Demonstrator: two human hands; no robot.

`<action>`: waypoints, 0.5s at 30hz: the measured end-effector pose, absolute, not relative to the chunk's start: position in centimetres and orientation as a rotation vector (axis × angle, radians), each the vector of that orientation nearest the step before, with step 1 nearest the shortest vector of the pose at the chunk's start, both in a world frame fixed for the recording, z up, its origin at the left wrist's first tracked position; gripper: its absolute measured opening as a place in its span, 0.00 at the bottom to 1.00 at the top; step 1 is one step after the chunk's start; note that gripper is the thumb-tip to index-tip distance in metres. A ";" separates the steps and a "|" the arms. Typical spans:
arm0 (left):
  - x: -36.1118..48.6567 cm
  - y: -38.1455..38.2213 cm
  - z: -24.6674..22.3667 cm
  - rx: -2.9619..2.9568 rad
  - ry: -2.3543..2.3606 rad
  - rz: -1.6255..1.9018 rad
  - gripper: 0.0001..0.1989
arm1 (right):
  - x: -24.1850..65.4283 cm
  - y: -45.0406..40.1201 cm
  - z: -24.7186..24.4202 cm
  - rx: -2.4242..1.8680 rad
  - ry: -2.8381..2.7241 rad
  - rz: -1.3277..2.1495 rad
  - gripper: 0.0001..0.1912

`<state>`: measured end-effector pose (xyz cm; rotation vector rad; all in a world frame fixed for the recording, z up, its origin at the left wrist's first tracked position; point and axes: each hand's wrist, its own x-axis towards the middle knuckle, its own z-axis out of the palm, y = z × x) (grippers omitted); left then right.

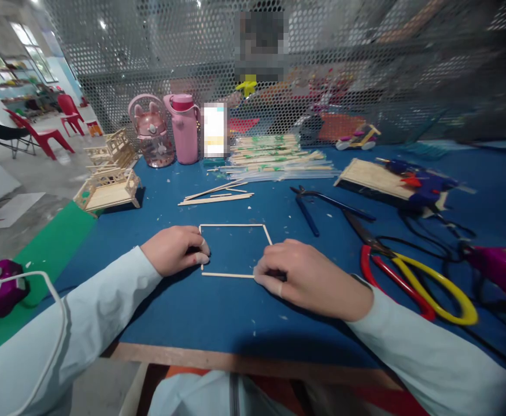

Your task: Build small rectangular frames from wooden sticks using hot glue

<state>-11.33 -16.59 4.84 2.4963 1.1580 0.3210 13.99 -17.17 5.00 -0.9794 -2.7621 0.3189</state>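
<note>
Thin wooden sticks lie flat on the blue tabletop as a rectangular outline, with the far stick [231, 225] along its back and the near stick [227, 275] along its front. My left hand [178, 249] is closed, thumb and fingers pinching the left side stick [202, 267], whose middle they cover. At the near right corner, my right hand [298, 274] is closed over the right side stick [267, 234] and touches the near stick's end. Its fingers hide that corner. A small gap shows between the near stick and the left side stick.
Loose sticks [215, 199] and a bundled pile of sticks [274, 155] lie behind. Blue-handled pliers [307, 214] and red-and-yellow scissors [380, 248] are at right, near cables and a purple tool [502, 268]. Wooden models [111, 190] and pink bottles [186, 130] stand back left.
</note>
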 end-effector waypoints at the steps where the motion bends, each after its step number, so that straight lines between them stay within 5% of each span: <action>1: -11.3 -16.6 4.8 2.495 1.156 0.321 0.07 | 13.9 -17.2 5.0 -0.985 -2.756 0.313 0.10; 15: -11.4 -16.6 4.6 2.503 1.164 0.323 0.07 | 13.9 -17.2 5.0 -1.009 -2.715 0.333 0.09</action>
